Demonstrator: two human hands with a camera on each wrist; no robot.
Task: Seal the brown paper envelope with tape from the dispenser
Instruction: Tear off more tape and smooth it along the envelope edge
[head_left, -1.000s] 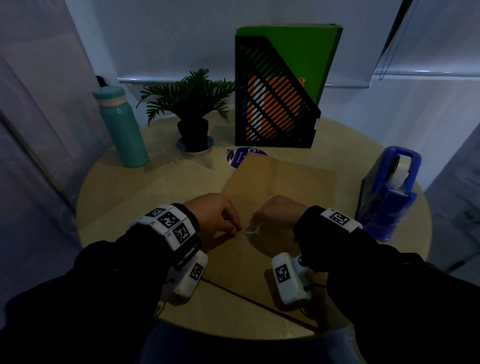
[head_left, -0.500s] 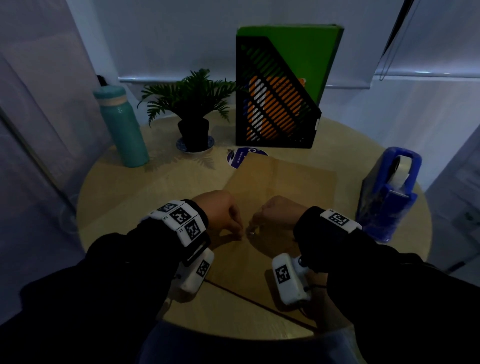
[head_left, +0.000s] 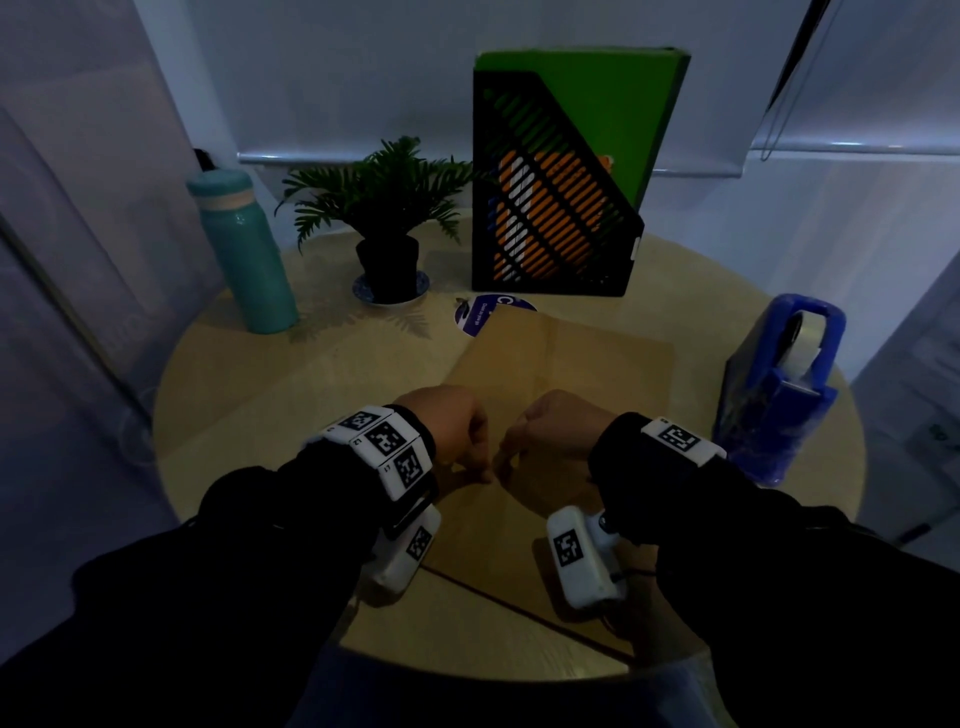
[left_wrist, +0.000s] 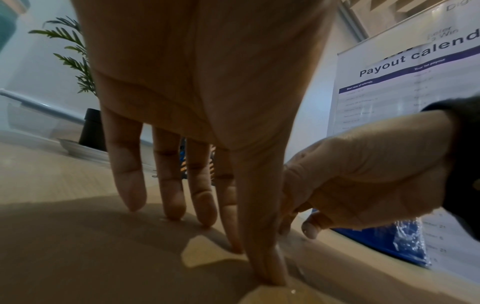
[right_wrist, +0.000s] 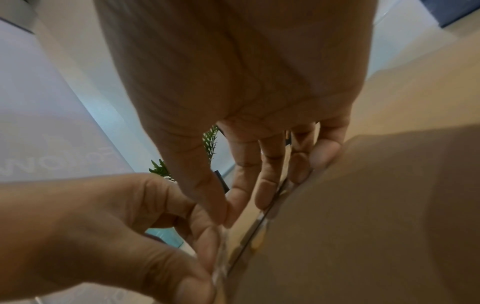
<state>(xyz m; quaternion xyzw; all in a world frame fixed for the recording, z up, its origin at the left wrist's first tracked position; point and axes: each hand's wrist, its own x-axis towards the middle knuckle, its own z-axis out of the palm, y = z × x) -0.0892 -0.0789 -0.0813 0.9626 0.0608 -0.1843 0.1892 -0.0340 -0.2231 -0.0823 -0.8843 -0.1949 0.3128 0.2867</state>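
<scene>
The brown paper envelope (head_left: 561, 364) lies flat in the middle of the round table. Both hands meet over its near part. My left hand (head_left: 480, 470) has straight fingers (left_wrist: 171, 205) standing tip-down on the paper, and its thumb presses a strip of clear tape (right_wrist: 221, 257) onto the envelope (left_wrist: 91, 257). My right hand (head_left: 504, 465) is curled. Its thumb and forefinger (right_wrist: 226, 216) meet at the far end of the tape, by the flap's edge. The blue tape dispenser (head_left: 779, 395) stands at the right, apart from both hands.
Along the back of the wooden table (head_left: 260, 415) stand a teal bottle (head_left: 249, 260), a small potted plant (head_left: 387, 218) and a black file holder (head_left: 550, 197) with a green folder. A round blue sticker (head_left: 480, 314) peeks from under the envelope's far corner.
The left hand has slid right towards the right hand, so the gap between them has closed. The bit of tape seen between them a second ago is now covered by the fingers.
</scene>
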